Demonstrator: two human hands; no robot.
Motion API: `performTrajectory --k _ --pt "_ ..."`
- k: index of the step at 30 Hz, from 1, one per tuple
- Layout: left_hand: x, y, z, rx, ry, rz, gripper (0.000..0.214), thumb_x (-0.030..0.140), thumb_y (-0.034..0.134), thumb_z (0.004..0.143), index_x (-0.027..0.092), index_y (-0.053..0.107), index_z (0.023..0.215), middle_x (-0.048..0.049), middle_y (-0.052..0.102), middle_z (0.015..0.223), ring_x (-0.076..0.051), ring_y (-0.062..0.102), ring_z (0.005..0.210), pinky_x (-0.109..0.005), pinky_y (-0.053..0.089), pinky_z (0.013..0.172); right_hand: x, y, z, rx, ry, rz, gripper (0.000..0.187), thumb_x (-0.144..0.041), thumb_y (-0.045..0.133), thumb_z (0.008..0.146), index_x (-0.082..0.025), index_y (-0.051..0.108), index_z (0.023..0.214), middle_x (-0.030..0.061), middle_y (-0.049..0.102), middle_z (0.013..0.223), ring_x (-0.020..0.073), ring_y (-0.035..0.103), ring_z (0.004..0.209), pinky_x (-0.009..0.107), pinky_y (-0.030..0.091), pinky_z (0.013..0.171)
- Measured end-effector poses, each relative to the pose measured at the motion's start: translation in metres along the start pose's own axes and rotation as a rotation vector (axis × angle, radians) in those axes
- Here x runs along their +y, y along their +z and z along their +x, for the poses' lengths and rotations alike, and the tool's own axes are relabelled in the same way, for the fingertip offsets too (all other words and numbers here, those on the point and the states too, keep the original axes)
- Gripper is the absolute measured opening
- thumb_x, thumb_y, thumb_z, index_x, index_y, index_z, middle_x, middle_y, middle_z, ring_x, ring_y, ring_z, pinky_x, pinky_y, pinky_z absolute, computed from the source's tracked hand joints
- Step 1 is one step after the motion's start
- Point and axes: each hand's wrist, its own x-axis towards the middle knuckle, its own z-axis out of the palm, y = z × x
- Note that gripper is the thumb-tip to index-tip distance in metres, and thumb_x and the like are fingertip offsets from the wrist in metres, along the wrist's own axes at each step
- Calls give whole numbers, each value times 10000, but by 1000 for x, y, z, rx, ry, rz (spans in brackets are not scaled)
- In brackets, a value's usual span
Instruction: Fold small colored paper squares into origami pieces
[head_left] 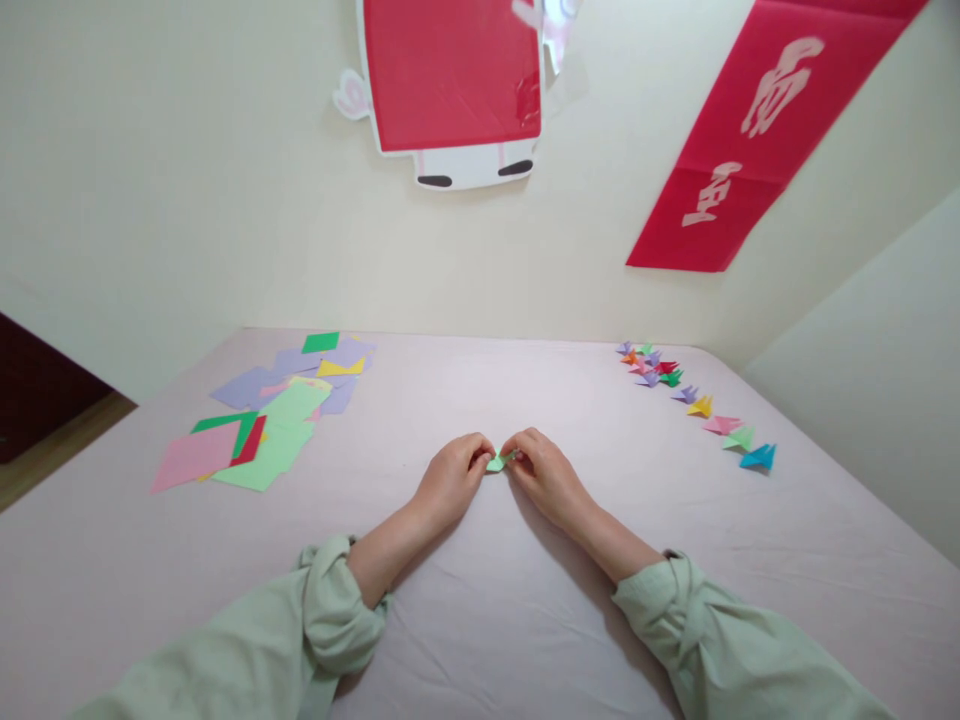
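Both hands meet over the middle of the table around a small folded piece of light green paper [496, 464]. My left hand [455, 475] pinches its left side between thumb and fingers. On the right side, the fingertips of my right hand [546, 474] are closed on the same paper. Only the part between the two hands shows; its ends are hidden by the fingers. The paper sits low, close to the pale cloth, and whether it touches the cloth I cannot tell.
Left on the cloth-covered table [480, 380] lies a spread of coloured paper sheets [285, 450]. Several small folded paper figures, among them a blue one [759, 458] and a yellow one [700, 407], line the right side. A wall [225, 200] with red decorations [457, 75] rises behind.
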Motion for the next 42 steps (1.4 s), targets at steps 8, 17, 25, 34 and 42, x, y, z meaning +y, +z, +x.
performTrajectory --k 8,17,25,34,42 --pt "-1 -6 -11 -44 178 327 82 156 556 861 192 603 917 -45 578 949 -198 535 946 -329 446 850 3 1 -1 -33 -36 -113 160 -97 562 853 -216 635 930 39 584 993 181 532 929 304 405 825" --pt "-2 -4 -9 -27 164 365 97 211 516 908 186 596 858 -42 581 895 -188 538 892 -319 444 813 2 1 1 -44 -21 -130 96 -137 579 863 -207 634 899 41 596 970 180 543 916 305 410 813" --pt "0 0 -7 7 93 416 110 190 487 915 191 562 835 -27 563 854 -179 541 829 -308 435 761 2 2 8 -33 8 -124 80 -155 578 866 -198 637 832 33 594 903 169 546 853 291 404 770" --pt "-1 2 -8 53 47 404 153 104 438 895 204 511 985 -26 575 920 -174 541 837 -316 445 779 4 11 17 -7 43 -226 69 -193 609 862 -194 588 796 17 565 855 160 530 800 276 378 729" --pt "5 -3 -16 -70 117 574 168 165 471 928 214 614 1001 -45 575 963 -189 543 894 -323 455 808 -4 14 17 17 60 -374 72 -178 553 898 -198 583 835 55 595 902 195 540 830 301 383 721"
